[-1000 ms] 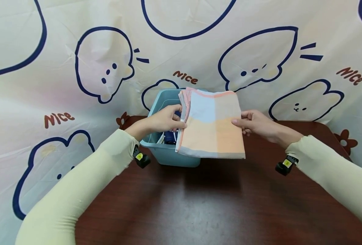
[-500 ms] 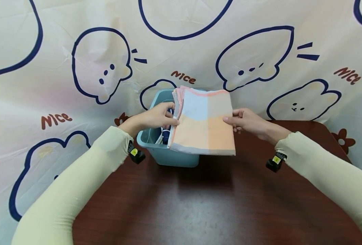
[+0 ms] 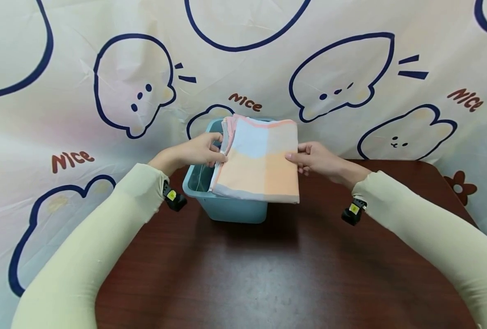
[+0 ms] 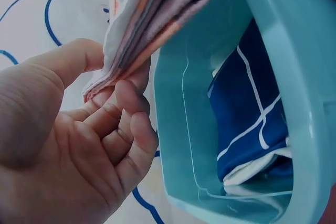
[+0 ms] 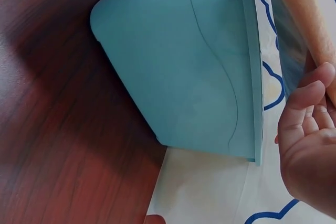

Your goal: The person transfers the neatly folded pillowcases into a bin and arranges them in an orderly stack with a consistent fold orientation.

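Observation:
A folded checked cloth [image 3: 259,160] in peach, pale blue and beige is held up between both hands, over the teal plastic bin [image 3: 235,211]. My left hand [image 3: 200,150] pinches its left edge, where several folded layers show in the left wrist view between thumb and fingers. On the opposite edge, my right hand [image 3: 315,159] pinches the cloth with the thumb on top. Inside the bin lies a dark blue cloth with white lines [image 4: 252,103], seen in the left wrist view. From the head view the checked cloth hides most of the bin's opening.
The bin stands on a dark red-brown wooden table [image 3: 259,274], close to the back edge. Behind it hangs a white curtain [image 3: 243,73] printed with blue cartoon outlines. A small camera is strapped to each wrist.
Both hands have carried the checked cloth to the left, further over the bin, so it covers more of the opening. The dark blue cloth has gone from sight in the head view.

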Motion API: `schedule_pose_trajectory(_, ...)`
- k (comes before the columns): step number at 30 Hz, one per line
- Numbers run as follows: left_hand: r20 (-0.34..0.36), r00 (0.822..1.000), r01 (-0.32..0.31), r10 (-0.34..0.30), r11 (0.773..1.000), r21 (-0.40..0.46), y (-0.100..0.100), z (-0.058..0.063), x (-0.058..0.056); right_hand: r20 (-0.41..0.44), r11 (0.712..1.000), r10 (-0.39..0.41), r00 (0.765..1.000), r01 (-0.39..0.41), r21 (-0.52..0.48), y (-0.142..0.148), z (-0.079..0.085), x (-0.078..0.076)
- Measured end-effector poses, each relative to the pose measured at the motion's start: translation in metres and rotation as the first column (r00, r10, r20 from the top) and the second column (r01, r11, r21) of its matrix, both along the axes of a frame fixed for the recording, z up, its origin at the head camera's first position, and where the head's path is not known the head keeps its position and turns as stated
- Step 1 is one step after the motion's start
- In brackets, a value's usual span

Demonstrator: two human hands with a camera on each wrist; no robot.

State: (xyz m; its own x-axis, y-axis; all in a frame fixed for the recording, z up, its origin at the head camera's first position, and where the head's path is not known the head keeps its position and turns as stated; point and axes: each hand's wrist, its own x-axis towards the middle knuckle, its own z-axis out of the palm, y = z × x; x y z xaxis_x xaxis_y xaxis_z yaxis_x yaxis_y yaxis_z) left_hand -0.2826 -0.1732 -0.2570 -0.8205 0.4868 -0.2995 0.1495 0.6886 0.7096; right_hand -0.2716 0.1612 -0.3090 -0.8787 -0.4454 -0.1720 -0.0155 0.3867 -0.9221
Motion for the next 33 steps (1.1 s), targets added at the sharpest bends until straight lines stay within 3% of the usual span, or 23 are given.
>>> schedule_pose_trajectory(6, 0.035, 0.999, -0.01, 0.009, 1.0, 0.009, -0.008, 0.001, -0.003, 0.001, 1.0, 0.01, 1.0, -0.01, -0.007, -0.011, 0.0, -0.004)
schedule_pose_trajectory(17, -0.004, 0.999, -0.04, 0.04, 0.998, -0.054, -0.016, 0.001, -0.007, 0.011, 0.999, 0.011, 1.0, -0.011, -0.035, -0.034, -0.003, -0.012)
schedule_pose_trajectory(33, -0.049, 0.996, -0.083, 0.079, 0.994, -0.069, -0.031, 0.001, -0.015, 0.007, 1.0, -0.009, 1.0, 0.009, -0.008, -0.052, -0.002, -0.027)
